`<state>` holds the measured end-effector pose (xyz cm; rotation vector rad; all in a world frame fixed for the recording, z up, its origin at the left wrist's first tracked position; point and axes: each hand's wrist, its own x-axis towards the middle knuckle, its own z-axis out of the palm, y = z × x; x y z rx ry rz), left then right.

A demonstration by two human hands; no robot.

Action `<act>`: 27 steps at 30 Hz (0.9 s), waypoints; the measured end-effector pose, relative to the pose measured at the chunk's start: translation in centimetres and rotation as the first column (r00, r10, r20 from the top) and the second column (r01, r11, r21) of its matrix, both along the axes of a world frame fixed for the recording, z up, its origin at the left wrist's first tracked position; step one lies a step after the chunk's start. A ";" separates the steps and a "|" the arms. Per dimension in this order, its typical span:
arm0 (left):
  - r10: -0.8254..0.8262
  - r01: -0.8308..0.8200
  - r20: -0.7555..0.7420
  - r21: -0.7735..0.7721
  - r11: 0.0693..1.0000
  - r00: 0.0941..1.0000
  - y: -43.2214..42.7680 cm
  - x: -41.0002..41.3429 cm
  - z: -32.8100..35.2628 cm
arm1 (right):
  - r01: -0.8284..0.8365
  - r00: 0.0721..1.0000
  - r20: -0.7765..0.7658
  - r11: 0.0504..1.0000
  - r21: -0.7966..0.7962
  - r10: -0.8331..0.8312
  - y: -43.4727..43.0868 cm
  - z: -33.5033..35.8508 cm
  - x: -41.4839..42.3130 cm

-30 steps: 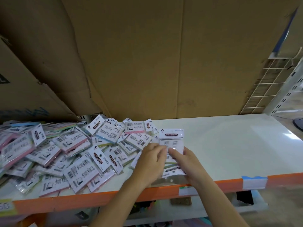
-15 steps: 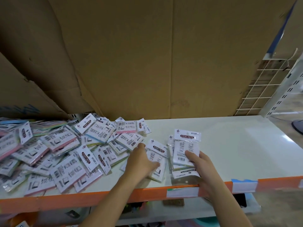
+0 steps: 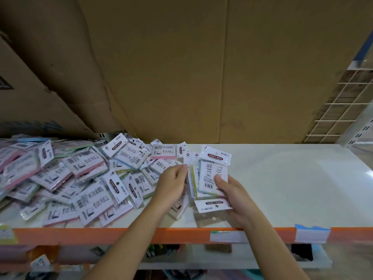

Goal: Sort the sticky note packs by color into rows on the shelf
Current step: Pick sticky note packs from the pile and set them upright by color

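Note:
A loose heap of sticky note packs (image 3: 80, 178) in clear wrappers with pink, green and blue edges covers the left half of the white shelf (image 3: 292, 178). My right hand (image 3: 232, 197) holds a small stack of packs (image 3: 212, 174) near the shelf's front middle, thumb on the top pack. One pack of that stack lies reversed, its header (image 3: 214, 205) toward me. My left hand (image 3: 171, 186) is beside the stack's left edge, fingertips pinching the edge of a pack (image 3: 189, 178) there.
Brown cardboard sheets (image 3: 201, 67) stand behind the shelf. An orange front rail (image 3: 121, 235) carries paper labels and blue tape. A white wire grid (image 3: 343, 110) stands at the back right. A lower shelf with goods shows below.
My left hand moved from the packs beside the heap to the left edge of the stack. My right hand kept its hold and the stack shifted slightly.

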<state>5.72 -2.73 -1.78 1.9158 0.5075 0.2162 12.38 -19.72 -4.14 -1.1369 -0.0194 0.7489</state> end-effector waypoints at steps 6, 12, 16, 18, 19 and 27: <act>0.068 0.250 -0.347 0.784 0.569 0.935 5.0 1.9 -1.2 | 0.054 0.998 -0.009 0.996 -0.067 -0.055 -0.6 -0.4 0.9; 0.026 0.270 -0.324 0.828 0.491 0.946 5.9 2.5 -0.9 | 0.080 0.996 0.050 0.988 -0.130 -0.074 -0.6 -0.6 0.7; -0.077 0.146 -0.126 0.759 0.635 0.989 5.0 0.3 0.1 | 0.106 0.994 0.037 0.986 -0.131 -0.102 -1.0 -0.4 0.6; -0.120 0.138 -0.079 0.759 0.636 0.990 3.7 -1.4 -0.3 | 0.124 0.992 0.027 0.984 -0.129 -0.122 -1.4 -0.3 0.6; -0.126 0.159 -0.102 0.762 0.627 0.987 2.9 -2.2 -0.7 | 0.135 0.991 0.024 0.982 -0.130 -0.133 -1.6 -0.3 0.6; -0.104 0.265 -0.249 0.809 0.524 0.963 0.3 -4.9 -3.6 | 0.151 0.988 0.069 0.976 -0.157 -0.141 -2.6 -0.5 0.1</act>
